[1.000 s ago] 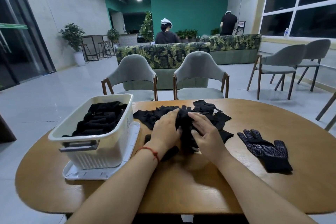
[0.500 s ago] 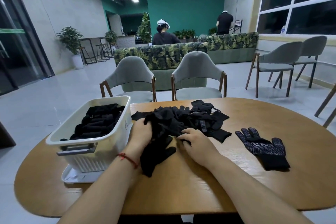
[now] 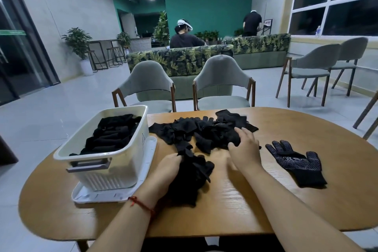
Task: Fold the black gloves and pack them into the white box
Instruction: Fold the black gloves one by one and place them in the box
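Gloves [image 3: 194, 176] hang bunched in the left grip [image 3: 166, 171], whose fingers curl round the black cloth low over the worktop [image 3: 245, 206]. The white box [image 3: 122, 172] stands just left of that grip and apart from it. Its top is open, its long axis runs away from the person, and folded black gloves already fill much of it. The left grip is plainly the nearer one, so the bunch likely needs only a short lift leftward over the near rim. The bunch looks soft, limp and crumpled rather than neatly folded, with finger ends dangling to the right. The right grip [image 3: 243, 149] lies with fingers spread on the near edge of the loose pile [image 3: 204, 131] ahead of it; whether it pinches a glove cannot be told. A dotted glove [image 3: 296, 163] lies flat to its right.
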The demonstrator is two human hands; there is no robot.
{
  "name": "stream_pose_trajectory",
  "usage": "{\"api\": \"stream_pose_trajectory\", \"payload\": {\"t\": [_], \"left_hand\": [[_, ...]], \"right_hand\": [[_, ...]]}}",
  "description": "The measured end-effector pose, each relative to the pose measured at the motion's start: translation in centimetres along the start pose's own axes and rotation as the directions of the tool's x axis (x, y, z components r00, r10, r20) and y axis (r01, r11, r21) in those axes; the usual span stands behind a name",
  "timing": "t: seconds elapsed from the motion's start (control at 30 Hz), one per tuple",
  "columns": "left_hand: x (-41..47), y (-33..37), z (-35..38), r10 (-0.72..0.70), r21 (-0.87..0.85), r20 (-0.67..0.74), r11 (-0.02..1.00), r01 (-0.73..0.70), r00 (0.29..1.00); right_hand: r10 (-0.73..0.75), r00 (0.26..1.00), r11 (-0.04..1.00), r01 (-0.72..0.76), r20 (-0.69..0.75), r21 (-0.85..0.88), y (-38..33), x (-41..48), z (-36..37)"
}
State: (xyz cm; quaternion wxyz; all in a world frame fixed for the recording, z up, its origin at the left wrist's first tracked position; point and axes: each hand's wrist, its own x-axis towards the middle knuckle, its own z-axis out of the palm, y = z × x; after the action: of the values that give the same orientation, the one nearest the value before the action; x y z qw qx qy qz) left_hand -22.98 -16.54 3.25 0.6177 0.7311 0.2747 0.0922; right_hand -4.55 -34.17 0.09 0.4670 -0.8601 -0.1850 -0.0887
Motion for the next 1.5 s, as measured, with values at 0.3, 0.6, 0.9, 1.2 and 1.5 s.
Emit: {"api": "stream_pose_trajectory", "payload": {"t": [0.3, 0.6, 0.9, 1.2, 1.5], "left_hand": [[-1.4, 0.3, 1.3, -0.147, -0.605, 0.196, 0.76, 0.237, 0.97], [-2.5, 1.1, 1.1, -0.241, -0.587, 0.154, 0.758, 0.285, 0.958], [-3.1, 1.3, 1.2, -0.174, -0.686, 0.194, 0.679, 0.26, 0.966], [-1.9, -0.6, 0.4, -0.109, -0.471, -0.071, 0.88, 0.062, 0.992], [-2.2, -1.3, -0.4, -0.071, -0.59, 0.094, 0.799, 0.113, 0.993]], "right_hand": [[-0.296, 0.955, 0.955, 0.295, 0.028, 0.046, -0.3, -1.6, 0.2], [-0.327, 0.942, 0.921, 0.298, 0.079, 0.249, -2.3, -4.0, -1.3], [-0.415, 0.77, 0.878, 0.199, 0.484, 0.436, -4.1, -8.4, -3.4], [-0.229, 0.727, 0.918, -0.059, 0.647, 0.391, -4.2, -9.7, -3.8], [-0.249, 0.715, 0.937, 0.008, 0.653, 0.349, -4.3, -10.1, -3.5]]}}
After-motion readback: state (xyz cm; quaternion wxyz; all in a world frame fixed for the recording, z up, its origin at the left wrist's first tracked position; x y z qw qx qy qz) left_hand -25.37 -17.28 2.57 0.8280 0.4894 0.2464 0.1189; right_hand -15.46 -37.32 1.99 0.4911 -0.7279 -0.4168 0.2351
